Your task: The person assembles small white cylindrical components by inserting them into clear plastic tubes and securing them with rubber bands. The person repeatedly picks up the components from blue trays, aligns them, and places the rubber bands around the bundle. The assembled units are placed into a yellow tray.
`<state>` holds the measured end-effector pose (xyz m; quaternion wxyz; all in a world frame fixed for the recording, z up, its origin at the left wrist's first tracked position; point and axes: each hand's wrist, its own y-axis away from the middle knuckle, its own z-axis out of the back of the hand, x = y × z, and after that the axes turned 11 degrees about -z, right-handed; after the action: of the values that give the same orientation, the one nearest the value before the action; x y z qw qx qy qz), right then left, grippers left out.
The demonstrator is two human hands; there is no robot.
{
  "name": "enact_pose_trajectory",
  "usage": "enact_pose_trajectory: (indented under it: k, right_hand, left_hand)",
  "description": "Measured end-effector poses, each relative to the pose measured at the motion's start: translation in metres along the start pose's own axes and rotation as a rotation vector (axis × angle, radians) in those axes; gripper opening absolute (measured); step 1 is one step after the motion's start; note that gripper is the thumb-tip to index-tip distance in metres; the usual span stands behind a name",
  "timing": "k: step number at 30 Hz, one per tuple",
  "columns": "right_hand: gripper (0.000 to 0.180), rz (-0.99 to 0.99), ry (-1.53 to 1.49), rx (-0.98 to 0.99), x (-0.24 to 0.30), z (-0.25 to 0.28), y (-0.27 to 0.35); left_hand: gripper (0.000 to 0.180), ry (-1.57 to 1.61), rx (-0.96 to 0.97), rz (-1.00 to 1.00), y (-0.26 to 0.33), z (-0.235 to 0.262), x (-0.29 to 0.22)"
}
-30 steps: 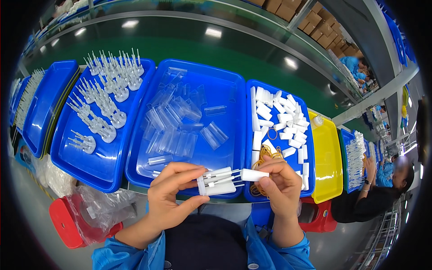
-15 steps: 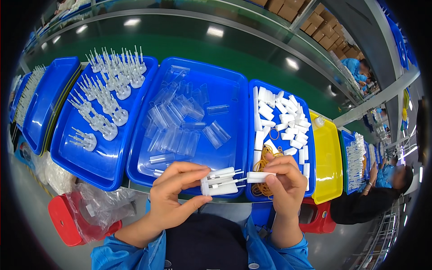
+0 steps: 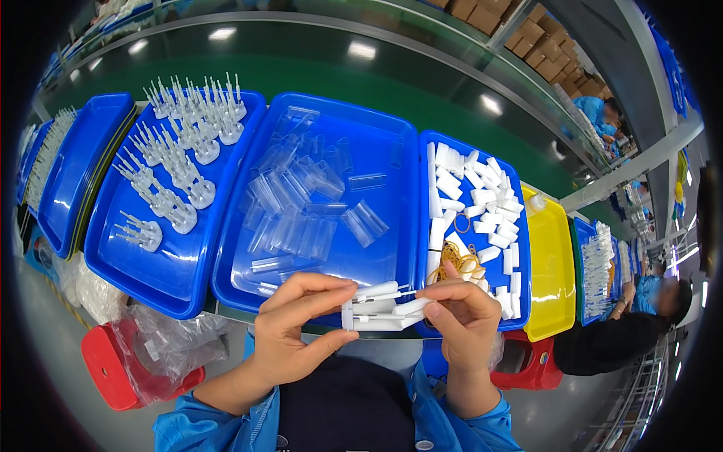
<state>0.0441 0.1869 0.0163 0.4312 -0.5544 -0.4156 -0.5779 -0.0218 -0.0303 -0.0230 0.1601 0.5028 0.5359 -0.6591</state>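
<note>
Head view: white pieces [image 3: 483, 196] crowd a blue tray [image 3: 424, 200].

the right hand [image 3: 463, 313] is hiding one end of a white cylinder [image 3: 410, 306], while cardboard boxes [image 3: 538, 49] are running off the top edge.

The pronged piece [image 3: 376, 307] is white, the bands [image 3: 470, 261] perhaps tan.
</note>
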Motion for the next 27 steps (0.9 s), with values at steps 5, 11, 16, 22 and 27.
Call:
enact_pose_trajectory:
  k: [5,11,16,22,27]
  right_hand:
    - [0.014,0.136,0.040,-0.078,0.000,-0.003,0.000]
    - [0.013,0.106,0.214,-0.099,0.007,-0.009,0.003]
    - [0.016,0.284,0.400,-0.070,0.010,-0.017,0.007]
    - [0.015,0.325,0.352,-0.059,-0.001,-0.024,0.008]
    - [0.015,0.439,0.756,-0.093,0.019,0.012,-0.017]
  left_hand:
    - [0.046,-0.062,-0.028,-0.005,-0.001,-0.004,-0.002]
    - [0.047,-0.113,0.016,-0.002,-0.003,-0.002,-0.004]
    - [0.048,-0.080,0.022,-0.006,0.000,-0.004,-0.003]
    - [0.048,-0.195,0.047,-0.075,-0.005,-0.005,-0.002]
    - [0.045,-0.273,0.018,-0.131,-0.005,-0.002,0.000]
